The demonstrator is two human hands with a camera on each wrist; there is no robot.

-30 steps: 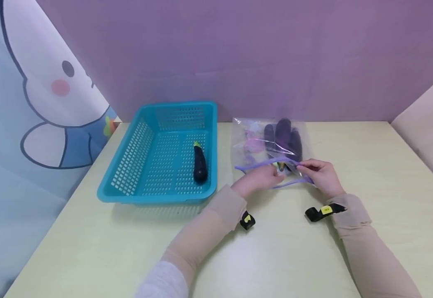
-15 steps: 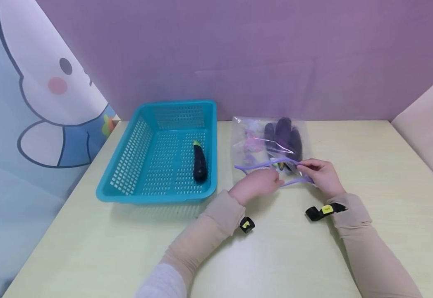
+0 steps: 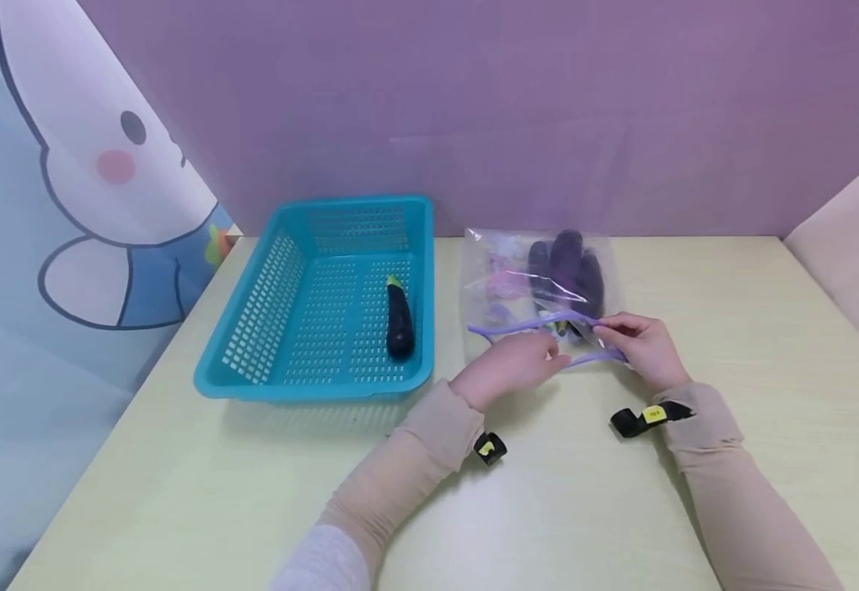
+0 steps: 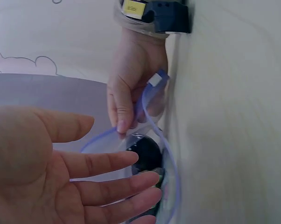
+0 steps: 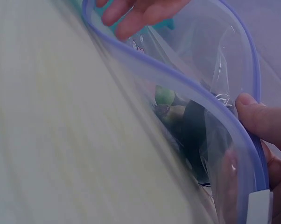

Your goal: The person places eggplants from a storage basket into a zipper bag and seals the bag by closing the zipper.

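A clear zip bag (image 3: 479,283) with a purple zip strip lies at the back of the table, its mouth held apart toward the front. Inside it, several dark eggplants (image 3: 566,267) lie side by side, stem ends toward the mouth. My right hand (image 3: 641,349) pinches the strip at the bag's right corner between thumb and fingers. My left hand (image 3: 514,365) is at the mouth; in the left wrist view its fingers (image 4: 108,189) are spread and nearly straight, holding nothing. One more eggplant (image 3: 399,324) rests in the blue basket (image 3: 203,373), by its right side.
The perforated basket stands left of the bag, with a narrow strip of table (image 3: 447,304) between them. A purple backdrop (image 3: 473,115) rises right behind both. My forearms reach across the front of the table, with black straps (image 3: 632,423) at the wrists.
My left hand has drawn back a little from the bag's mouth, toward the front left. My right hand keeps its pinch on the strip; the eggplants look unmoved.
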